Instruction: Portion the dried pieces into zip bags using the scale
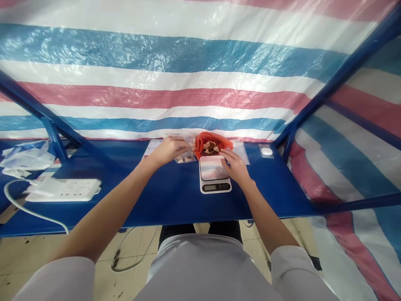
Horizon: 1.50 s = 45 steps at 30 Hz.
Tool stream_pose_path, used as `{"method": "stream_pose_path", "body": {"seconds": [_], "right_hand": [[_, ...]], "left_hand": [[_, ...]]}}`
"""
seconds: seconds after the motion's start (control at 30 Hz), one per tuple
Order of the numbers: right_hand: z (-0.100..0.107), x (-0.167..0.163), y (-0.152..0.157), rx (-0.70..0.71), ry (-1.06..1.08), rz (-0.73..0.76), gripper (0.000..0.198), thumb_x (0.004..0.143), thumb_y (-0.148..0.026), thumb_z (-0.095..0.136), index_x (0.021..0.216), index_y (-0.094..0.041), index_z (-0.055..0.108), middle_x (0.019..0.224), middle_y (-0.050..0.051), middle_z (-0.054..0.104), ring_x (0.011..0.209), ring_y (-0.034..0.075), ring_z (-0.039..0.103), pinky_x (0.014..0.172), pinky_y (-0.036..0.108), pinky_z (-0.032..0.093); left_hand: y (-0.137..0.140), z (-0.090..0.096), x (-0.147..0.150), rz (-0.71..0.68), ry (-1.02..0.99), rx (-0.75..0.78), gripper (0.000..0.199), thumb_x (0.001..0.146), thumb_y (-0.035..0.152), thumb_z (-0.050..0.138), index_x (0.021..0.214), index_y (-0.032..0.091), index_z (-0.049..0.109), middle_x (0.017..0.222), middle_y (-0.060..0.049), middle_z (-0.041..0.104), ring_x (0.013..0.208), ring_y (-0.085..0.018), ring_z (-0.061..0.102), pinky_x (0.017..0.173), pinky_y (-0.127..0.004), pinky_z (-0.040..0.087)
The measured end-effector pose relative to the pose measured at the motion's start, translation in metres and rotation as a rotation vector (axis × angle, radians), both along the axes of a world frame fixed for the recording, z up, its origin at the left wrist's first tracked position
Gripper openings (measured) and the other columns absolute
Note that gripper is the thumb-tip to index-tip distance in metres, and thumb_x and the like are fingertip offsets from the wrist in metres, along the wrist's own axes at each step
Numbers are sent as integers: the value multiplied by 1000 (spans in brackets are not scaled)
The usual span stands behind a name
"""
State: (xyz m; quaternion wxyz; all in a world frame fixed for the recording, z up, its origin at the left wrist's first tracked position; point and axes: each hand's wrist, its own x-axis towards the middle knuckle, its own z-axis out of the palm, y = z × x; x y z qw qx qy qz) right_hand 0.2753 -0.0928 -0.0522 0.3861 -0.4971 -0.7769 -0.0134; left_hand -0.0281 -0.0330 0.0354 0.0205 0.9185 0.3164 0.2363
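A red plastic bag (214,137) lies open behind a white kitchen scale (215,175), showing brown and cream dried pieces (210,147) inside. Left of it is a small clear plastic bag (185,159) with a few similar pieces in it. My left hand (169,149) is closed on the clear bag, its fingertips pointing at the red bag's left side. My right hand (235,166) has its fingers stretched out and apart at the red bag's right edge, with the thumb over the scale's right side. Nothing shows in its grasp.
A white sheet with print (151,146) lies behind my left hand, and another clear bag (242,151) behind my right. A white round object (266,151) sits far right. A power strip (65,190) and crumpled plastic (28,156) are left. Blue frame bars (300,113) flank the blue table (175,200).
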Motion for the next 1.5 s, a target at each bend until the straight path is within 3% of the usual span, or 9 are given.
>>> {"method": "stream_pose_path", "body": {"seconds": [0.23,0.43,0.57,0.7,0.8,0.93,1.07,1.27,1.5], "right_hand": [[13,-58,12,-317,124,74,38,93,-38,64,129,-28,71,127,4,74,120,26,69,105,38,54],[12,-70,12,-413,189,100,20,91,-38,69,102,-27,81,96,2,82,90,21,76,83,29,55],[11,-69,9,-387,242,111,15,91,-30,69,93,-26,82,87,1,81,82,20,76,77,27,54],[3,-67,9,-372,328,144,15,92,-30,67,93,-28,82,95,0,82,88,20,76,85,30,56],[-2,-66,10,-360,385,165,16,92,-33,67,92,-27,82,97,1,81,92,22,76,87,31,57],[-2,-67,12,-381,444,173,15,89,-34,69,91,-27,82,94,1,81,89,22,76,86,32,58],[11,-66,19,-490,577,242,23,85,-41,72,100,-25,80,99,3,81,95,22,76,89,34,60],[42,-67,37,-620,758,393,38,82,-47,75,110,-22,79,110,5,78,104,25,74,85,35,64],[54,-80,46,-736,794,375,33,75,-48,82,95,-21,80,86,3,77,82,21,75,68,32,67]], "left_hand": [[0,-7,25,-197,-56,-68,32,101,37,52,95,20,78,92,-8,77,82,-20,71,77,-29,51],[1,-19,32,-184,-154,-204,31,98,41,55,93,20,78,96,-10,77,83,-21,71,78,-30,53],[0,-24,27,-78,-204,-268,29,91,45,64,98,22,79,100,-9,77,91,-25,71,88,-35,54],[1,-39,15,204,-329,-273,41,80,52,73,107,22,78,105,-9,77,101,-28,68,96,-40,51],[3,-53,6,348,-542,-429,53,69,62,80,99,18,78,101,-10,76,90,-26,68,85,-37,54],[2,-62,4,331,-811,-670,58,58,67,85,86,17,76,89,-8,75,77,-20,66,72,-31,53],[2,-53,6,303,-829,-701,57,56,67,86,82,17,77,78,-5,73,70,-18,63,67,-30,51],[11,-18,-1,194,-532,-666,46,69,59,81,86,17,80,85,-7,77,77,-20,66,72,-29,52],[26,7,-1,104,-334,-711,41,71,57,79,87,19,81,86,-7,78,75,-21,67,69,-30,53]]}}
